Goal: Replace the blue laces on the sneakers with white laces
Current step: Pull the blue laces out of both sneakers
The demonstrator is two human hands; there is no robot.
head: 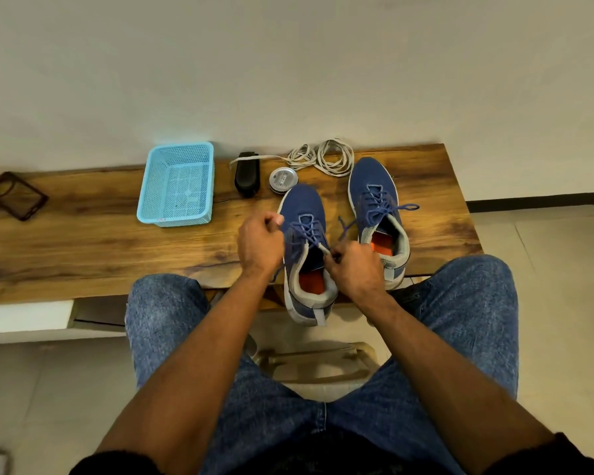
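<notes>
On the long wooden bench (83,241) with dark grain stand two blue knit sneakers with white soles, grey collars and orange insoles. The left sneaker (304,214) sits nearer to the person, its heel hanging a little over the front edge of the bench; the right sneaker (374,186) stands just beside it, further back. Both carry blue round laces (379,209); on the right sneaker the lace is loose, with one loop lying out to the side. The left hand (259,243) is closed in a fist at the left side of the near sneaker, and it seems to pinch a strand of the blue lace, though the fingers hide the exact grip. The right hand (354,264) is also curled, and its fingertips pinch a lace strand near the tongue. Behind the sneakers, against the wall, the flat white laces (323,157) lie in loose coils. Near them are a small round metal tin (282,180) and a black shoe brush (247,174). Further left stands a light blue plastic mesh basket (177,185), and a dark brown transparent case (14,195) lies well apart.
</notes>
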